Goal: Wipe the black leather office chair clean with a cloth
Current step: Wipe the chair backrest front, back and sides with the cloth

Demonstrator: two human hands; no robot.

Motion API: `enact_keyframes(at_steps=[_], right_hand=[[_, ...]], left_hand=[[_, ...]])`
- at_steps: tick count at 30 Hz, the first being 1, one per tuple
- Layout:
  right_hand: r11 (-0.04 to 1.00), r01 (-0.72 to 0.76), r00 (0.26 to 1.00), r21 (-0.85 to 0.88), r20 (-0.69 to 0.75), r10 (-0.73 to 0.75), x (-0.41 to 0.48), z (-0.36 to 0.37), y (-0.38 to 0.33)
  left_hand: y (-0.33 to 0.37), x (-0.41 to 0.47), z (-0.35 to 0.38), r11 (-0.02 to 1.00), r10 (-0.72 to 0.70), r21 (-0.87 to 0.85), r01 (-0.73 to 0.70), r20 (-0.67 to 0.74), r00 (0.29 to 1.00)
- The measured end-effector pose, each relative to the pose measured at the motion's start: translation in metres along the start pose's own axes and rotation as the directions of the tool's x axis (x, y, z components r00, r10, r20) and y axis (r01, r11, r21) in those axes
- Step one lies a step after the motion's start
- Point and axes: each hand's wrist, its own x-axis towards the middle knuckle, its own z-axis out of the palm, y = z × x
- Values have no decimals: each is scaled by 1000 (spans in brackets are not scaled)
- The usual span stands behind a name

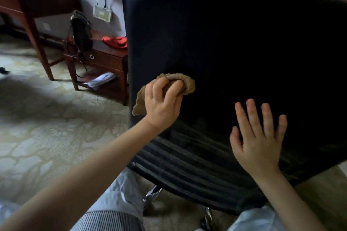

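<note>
The black leather office chair [234, 43] fills the middle and right of the view, its smooth backrest facing me and its ribbed seat below. My left hand [163, 104] grips a crumpled tan cloth [185, 82] and holds it against the lower left of the backrest, near the chair's left edge. My right hand [260, 140] lies flat with fingers spread on the lower right of the backrest, just above the seat.
A low wooden side table [105, 58] stands left of the chair with a black bag [81, 33] and a red cloth [115, 41] on top and papers on its shelf. A wooden desk [28, 5] is farther left. Patterned carpet covers the floor. The chrome chair base [152, 193] shows below.
</note>
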Motion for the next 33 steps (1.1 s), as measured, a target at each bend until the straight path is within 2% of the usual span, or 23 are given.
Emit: enact_keyframes(at_steps=[5,12,15,17,18,20,22,23,26,28,30,33], right_hand=[[999,39,999,-16,16,-39,2,13,0],[997,27,1000,-75,-4,-27,6,22,-12],[995,27,1000,-94,14,-26,12,22,-20],[995,26,1000,-99,16,-25,14,23,-28],[995,25,1000,-97,18,-23,16,23,-33],[995,25,999,-92,30,-22,21,23,-43],[997,31,998,-73,48,-28,27,21,-51],[999,27,998,-43,56,-24,30,19,-55],[981,-29,997,192,75,14,40,8,-65],[943,-59,997,327,73,37,45,-3,-66],[940,-52,998,337,34,43,44,-12,-62],[958,-37,998,285,-41,50,40,-23,-50]], left_hand=[[13,-43,5,999,-37,-12,38,25,999],[10,-113,1,983,181,1,-184,172,968],[-3,-112,-2,979,203,-17,-204,233,951],[-10,-109,-6,985,172,-45,-167,272,947],[-14,-106,-8,994,113,-47,-104,284,952],[-21,-88,-11,988,-147,-3,153,265,953],[-29,-51,-8,871,-486,19,491,184,854],[-33,-26,-5,796,-598,-12,605,134,790],[-37,46,6,640,-758,-154,753,30,651],[-27,71,12,602,-788,-205,771,-2,615],[-4,73,16,645,-749,-234,727,-9,662],[45,47,18,789,-559,-269,552,57,827]])
